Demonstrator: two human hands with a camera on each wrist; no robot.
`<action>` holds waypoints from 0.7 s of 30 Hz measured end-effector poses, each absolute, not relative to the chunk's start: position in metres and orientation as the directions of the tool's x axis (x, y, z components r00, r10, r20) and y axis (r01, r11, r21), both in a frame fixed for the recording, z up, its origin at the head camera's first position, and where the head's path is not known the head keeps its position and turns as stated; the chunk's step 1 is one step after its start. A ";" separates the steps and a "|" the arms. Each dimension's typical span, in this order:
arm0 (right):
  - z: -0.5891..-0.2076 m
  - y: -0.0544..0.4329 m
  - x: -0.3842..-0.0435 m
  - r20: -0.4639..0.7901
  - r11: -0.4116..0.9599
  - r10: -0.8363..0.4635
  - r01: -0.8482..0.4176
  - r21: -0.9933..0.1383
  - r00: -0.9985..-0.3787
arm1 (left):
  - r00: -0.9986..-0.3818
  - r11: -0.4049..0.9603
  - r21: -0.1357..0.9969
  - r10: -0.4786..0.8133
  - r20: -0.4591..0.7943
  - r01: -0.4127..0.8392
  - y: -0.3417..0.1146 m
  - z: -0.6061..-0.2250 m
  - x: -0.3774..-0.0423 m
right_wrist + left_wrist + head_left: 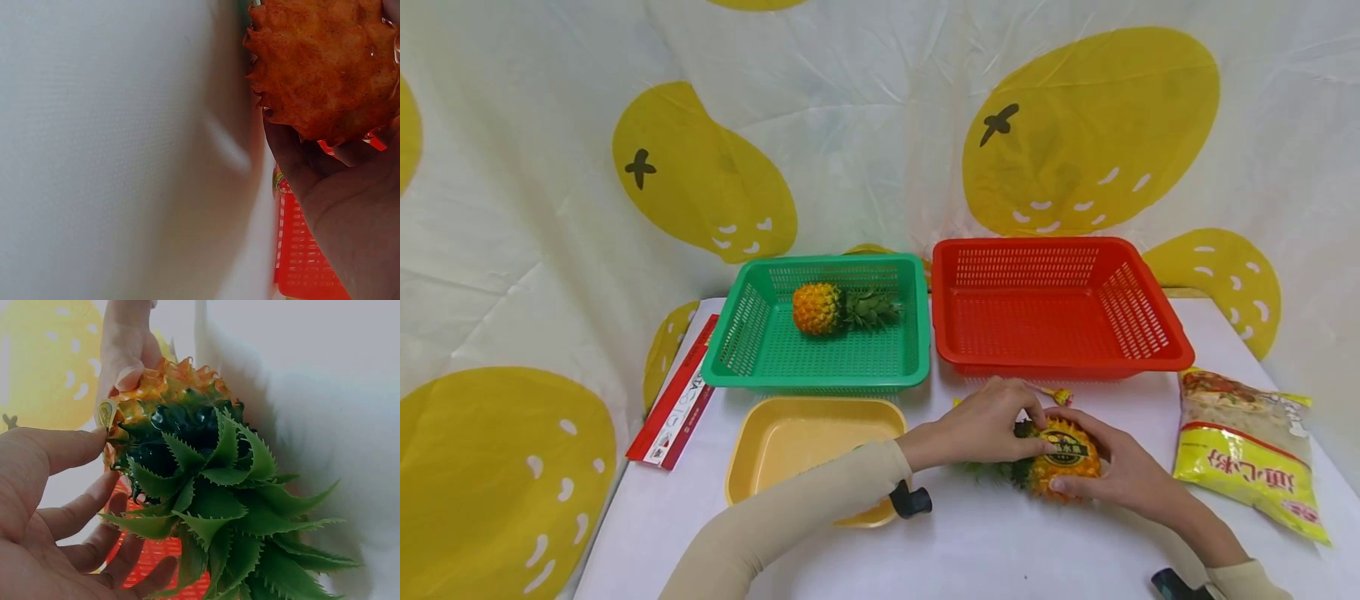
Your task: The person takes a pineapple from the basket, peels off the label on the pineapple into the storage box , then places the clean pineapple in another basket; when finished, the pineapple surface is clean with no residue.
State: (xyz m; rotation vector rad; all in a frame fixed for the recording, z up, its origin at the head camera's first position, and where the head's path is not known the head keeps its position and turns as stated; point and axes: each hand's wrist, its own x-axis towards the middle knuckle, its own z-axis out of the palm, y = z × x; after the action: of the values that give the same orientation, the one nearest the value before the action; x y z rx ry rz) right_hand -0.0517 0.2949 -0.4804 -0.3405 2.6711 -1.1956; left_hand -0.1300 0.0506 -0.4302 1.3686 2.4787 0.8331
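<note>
A pineapple [1060,479] with a dark oval label [1066,448] lies at the right of the white table, its green leaves [231,512] towards the left. My right hand [1131,467] grips its fruit end, thumb on the near side and fingers on the far side. In the right wrist view, orange spiky skin [325,69] fills the space by the palm. My left hand [992,425] reaches over the leafy end. Its thumb touches the label's edge in the left wrist view, and its other fingers are spread loosely beside the leaves.
A green basket [816,381] holds another pineapple [817,309]. Beside it stands a red basket [1067,364]. A yellow tray [741,450] sits under the left forearm. Also here are a red-and-white box [677,400], a noodle bag [1247,450] and a lollipop-like item [1062,397].
</note>
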 end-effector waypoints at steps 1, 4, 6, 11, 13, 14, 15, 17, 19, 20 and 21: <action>-0.480 0.295 -0.052 -0.082 0.646 -0.287 -0.129 -0.753 -0.955 | -0.557 0.414 0.562 0.824 0.103 0.716 0.050 -0.430 -0.130; -0.479 0.295 -0.052 -0.082 0.643 -0.292 -0.131 -0.754 -0.953 | -0.557 0.403 0.583 0.824 0.105 0.706 0.050 -0.430 -0.130; -0.479 0.294 -0.053 -0.088 0.642 -0.290 -0.126 -0.757 -0.953 | -0.555 0.391 0.598 0.824 0.111 0.700 0.051 -0.431 -0.130; -0.479 0.294 -0.053 -0.092 0.643 -0.287 -0.120 -0.756 -0.954 | -0.556 0.357 0.634 0.819 0.141 0.686 0.051 -0.431 -0.130; -0.480 0.295 -0.053 -0.091 0.642 -0.289 -0.123 -0.756 -0.953 | -0.556 0.346 0.638 0.816 0.157 0.688 0.051 -0.431 -0.129; -0.480 0.295 -0.053 -0.091 0.641 -0.290 -0.123 -0.758 -0.953 | -0.556 0.344 0.636 0.815 0.163 0.691 0.051 -0.431 -0.129; -0.480 0.295 -0.054 -0.093 0.639 -0.291 -0.121 -0.760 -0.952 | -0.556 0.344 0.631 0.814 0.169 0.695 0.051 -0.430 -0.128; -0.480 0.295 -0.054 -0.099 0.635 -0.290 -0.114 -0.764 -0.952 | -0.557 0.347 0.626 0.813 0.171 0.699 0.051 -0.429 -0.127; -0.480 0.295 -0.054 -0.100 0.632 -0.292 -0.114 -0.767 -0.951 | -0.552 0.346 0.622 0.816 0.170 0.703 0.051 -0.428 -0.126; -0.480 0.296 -0.054 -0.100 0.630 -0.295 -0.114 -0.769 -0.950 | -0.550 0.345 0.622 0.818 0.168 0.703 0.051 -0.427 -0.125; -0.479 0.296 -0.054 -0.100 0.628 -0.296 -0.114 -0.770 -0.950 | -0.548 0.342 0.624 0.820 0.167 0.702 0.051 -0.427 -0.124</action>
State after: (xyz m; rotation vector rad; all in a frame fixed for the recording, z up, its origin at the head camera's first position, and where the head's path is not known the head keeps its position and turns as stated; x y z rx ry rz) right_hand -0.0545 0.2957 -0.4793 -0.3364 2.6330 -1.2234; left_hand -0.1240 0.0510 -0.4267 1.3908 2.4240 0.9900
